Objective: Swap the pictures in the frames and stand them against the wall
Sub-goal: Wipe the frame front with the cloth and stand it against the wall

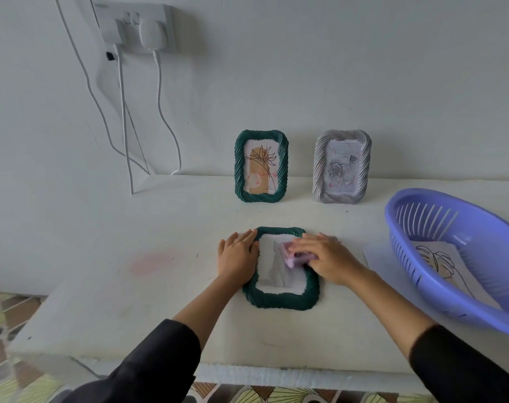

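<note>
Scene: A person in dark sleeves leans over a white bench (pixel 131 301), both hands on a flat green frame (pixel 279 301) that lies near the front edge.
Left hand: The left hand (pixel 238 258) lies flat, fingers straight, pressing on the frame's left rim, evidently to keep it from sliding.
Right hand: The right hand (pixel 328 258) curls over a lilac pad (pixel 291 255) held on the pale middle of the frame; whether it is a cloth or a sponge cannot be told.
Step in hand: The frame appears to be laid down so that its panel can be worked on under pressure.
Already standing: A standing green frame (pixel 261 167) with a flower print and a grey frame (pixel 342 167) with a rose print lean side by side, apart, against the wall (pixel 305 68).
Waiting: A leaf drawing (pixel 439 263) rests inside the purple basket (pixel 407 257) to the right, within easy reach and likely due for the flat frame.
Background: A socket (pixel 142 27) with two white plugs sits high on the left, its cables (pixel 160 91) trailing down behind the bench.
Outlook: Two frames look finished; the third has yet to be stood up.
</note>
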`<state>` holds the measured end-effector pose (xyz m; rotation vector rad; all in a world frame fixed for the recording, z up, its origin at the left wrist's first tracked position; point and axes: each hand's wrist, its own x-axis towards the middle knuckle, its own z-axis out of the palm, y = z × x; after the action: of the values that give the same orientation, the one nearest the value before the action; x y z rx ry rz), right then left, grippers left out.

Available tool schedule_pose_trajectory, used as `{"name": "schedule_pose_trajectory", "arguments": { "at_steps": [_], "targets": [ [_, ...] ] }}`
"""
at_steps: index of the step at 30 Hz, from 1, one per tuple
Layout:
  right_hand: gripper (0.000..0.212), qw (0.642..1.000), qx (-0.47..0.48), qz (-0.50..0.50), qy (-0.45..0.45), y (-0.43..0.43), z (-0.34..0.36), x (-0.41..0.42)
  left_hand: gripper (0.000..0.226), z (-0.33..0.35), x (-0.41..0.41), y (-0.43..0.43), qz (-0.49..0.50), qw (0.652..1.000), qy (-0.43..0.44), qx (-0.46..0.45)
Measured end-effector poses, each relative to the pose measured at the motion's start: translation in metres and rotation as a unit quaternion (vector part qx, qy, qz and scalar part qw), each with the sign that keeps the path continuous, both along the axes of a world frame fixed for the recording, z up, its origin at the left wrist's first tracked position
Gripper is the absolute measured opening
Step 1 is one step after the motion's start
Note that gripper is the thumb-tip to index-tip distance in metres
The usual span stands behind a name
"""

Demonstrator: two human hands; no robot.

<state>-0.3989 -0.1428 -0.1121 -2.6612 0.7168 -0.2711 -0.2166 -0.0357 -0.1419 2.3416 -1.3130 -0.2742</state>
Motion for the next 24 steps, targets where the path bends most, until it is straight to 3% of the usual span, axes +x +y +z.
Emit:
{"name": "schedule_pose_trajectory", "arguments": {
  "at_steps": [2,9,15,20,24],
  "targets": [
    [0.049,1.000,-0.011,-0.022,-0.008,0.001,0.002,0.024,0.045,0.000,0.000,-0.001,0.002,1.000,-0.002,0.000],
    [0.056,0.992,0.004,0.122,-0.011,0.038,-0.007,-0.017,0.045,-0.001,0.001,-0.001,0.002,1.000,-0.006,-0.008],
    [0.049,0.999,-0.031,-0.031,0.009,0.010,0.003,0.025,0.045,0.002,-0.001,0.000,0.001,1.000,-0.005,-0.002],
    [0.047,0.996,-0.034,0.087,-0.001,0.046,-0.010,0.016,0.045,0.002,0.000,0.000,0.005,1.000,-0.004,-0.006],
    [0.059,0.995,-0.030,0.093,0.010,0.038,-0.008,-0.023,0.045,0.004,0.000,0.000,0.001,1.000,0.007,-0.007]
  ]
}}
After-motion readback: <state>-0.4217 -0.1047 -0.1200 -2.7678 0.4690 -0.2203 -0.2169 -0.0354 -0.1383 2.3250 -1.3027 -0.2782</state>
